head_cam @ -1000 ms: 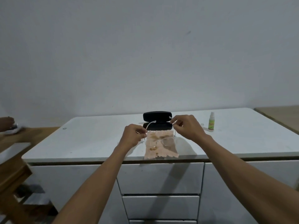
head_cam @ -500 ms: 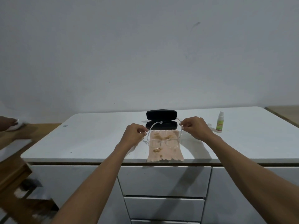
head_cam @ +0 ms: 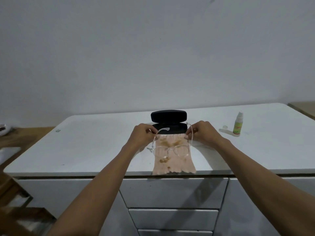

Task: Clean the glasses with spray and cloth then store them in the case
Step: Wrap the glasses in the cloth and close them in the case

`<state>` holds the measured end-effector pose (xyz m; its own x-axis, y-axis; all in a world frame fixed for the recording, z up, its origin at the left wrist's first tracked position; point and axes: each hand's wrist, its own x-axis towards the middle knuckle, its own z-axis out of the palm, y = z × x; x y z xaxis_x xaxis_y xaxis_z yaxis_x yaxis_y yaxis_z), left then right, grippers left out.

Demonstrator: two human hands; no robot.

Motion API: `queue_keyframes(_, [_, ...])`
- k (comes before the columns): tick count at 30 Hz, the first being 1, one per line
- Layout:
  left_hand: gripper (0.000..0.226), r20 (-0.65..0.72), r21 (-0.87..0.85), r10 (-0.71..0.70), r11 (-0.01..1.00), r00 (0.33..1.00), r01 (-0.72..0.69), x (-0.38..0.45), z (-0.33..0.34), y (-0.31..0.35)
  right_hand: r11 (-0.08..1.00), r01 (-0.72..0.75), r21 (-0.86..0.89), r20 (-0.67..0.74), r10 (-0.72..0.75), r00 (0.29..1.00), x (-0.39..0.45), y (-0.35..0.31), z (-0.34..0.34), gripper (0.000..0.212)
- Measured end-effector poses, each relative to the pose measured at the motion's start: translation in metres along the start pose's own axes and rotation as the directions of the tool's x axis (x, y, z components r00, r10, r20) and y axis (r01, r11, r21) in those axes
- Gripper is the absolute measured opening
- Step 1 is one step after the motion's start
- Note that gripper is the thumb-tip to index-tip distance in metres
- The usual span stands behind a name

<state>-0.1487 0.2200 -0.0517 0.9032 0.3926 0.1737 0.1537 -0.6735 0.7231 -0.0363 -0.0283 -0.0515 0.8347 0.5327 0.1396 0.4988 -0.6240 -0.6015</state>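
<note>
At the centre of the frame both hands grip the clear-framed glasses (head_cam: 171, 150), one temple each: the left hand (head_cam: 142, 135) pinches the left temple, the right hand (head_cam: 202, 133) pinches the right one, with the temples spread and the lenses toward the camera. The glasses hang low over a pink cloth (head_cam: 173, 160) that lies flat on the white desk (head_cam: 95, 147) and reaches its front edge; whether the frame touches the cloth cannot be told. The cloth carries brown stains. Just behind it, between the two hands, a black case (head_cam: 168, 121) stands open, its lid upright toward the wall; the hands and the temple tips cover part of its lower half. At the right of the frame, well apart from the hands, a small spray bottle (head_cam: 238, 123) stands upright with a white top and a green label; the red lettering on it is too small to read. Its cap (head_cam: 225, 127) lies just left of it on the desk. Below the desk top, white drawers (head_cam: 173, 193) fill the lower middle of the frame. At the left edge a wooden table (head_cam: 22, 135) stands beside the desk, and a blurred whitish object (head_cam: 4, 129) rests on it. A plain grey wall (head_cam: 153, 48) takes up the upper half.
</note>
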Motion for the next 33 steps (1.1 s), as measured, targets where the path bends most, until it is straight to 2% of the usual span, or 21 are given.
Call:
queue_keyframes(4, [0.015,0.031,0.008,0.036,0.999,0.999,-0.036,-0.003,0.004,-0.002,1.000,-0.009,0.008,0.009,0.009,1.000,0.001,0.000,0.001,0.008])
queue_keyframes(8, [0.011,0.068,0.002,0.005,1.000,0.998,-0.005,0.003,0.006,-0.005,1.000,-0.028,0.013,0.026,0.027,0.999,0.002,0.000,0.002,0.007])
queue_keyframes(13, [0.022,0.114,0.009,-0.041,0.999,0.993,0.041,0.004,0.003,0.001,0.997,-0.056,0.049,0.052,0.054,0.997,0.003,-0.004,0.001,0.006])
queue_keyframes(17, [0.019,0.135,-0.082,-0.066,0.994,0.989,0.078,0.001,-0.002,0.004,0.987,-0.082,0.136,0.076,0.073,0.994,0.002,-0.011,-0.008,0.010])
queue_keyframes(21, [0.006,0.187,-0.336,-0.044,0.936,0.981,0.106,-0.009,-0.019,0.013,0.916,-0.135,0.379,0.101,0.104,0.989,-0.002,-0.014,-0.018,0.022])
queue_keyframes(25, [0.008,0.243,-0.288,0.001,0.955,0.970,0.071,-0.013,-0.042,0.010,0.858,-0.171,0.485,0.184,0.091,0.979,-0.012,-0.014,-0.026,0.011])
queue_keyframes(28, [0.010,0.328,-0.308,-0.008,0.944,0.945,0.115,-0.016,-0.050,0.008,0.831,-0.173,0.528,0.238,0.051,0.970,-0.018,-0.013,-0.028,0.015])
queue_keyframes(33, [0.017,0.434,-0.315,-0.006,0.936,0.901,0.158,-0.020,-0.050,0.007,0.849,-0.160,0.503,0.302,0.001,0.953,-0.021,-0.014,-0.028,0.020])
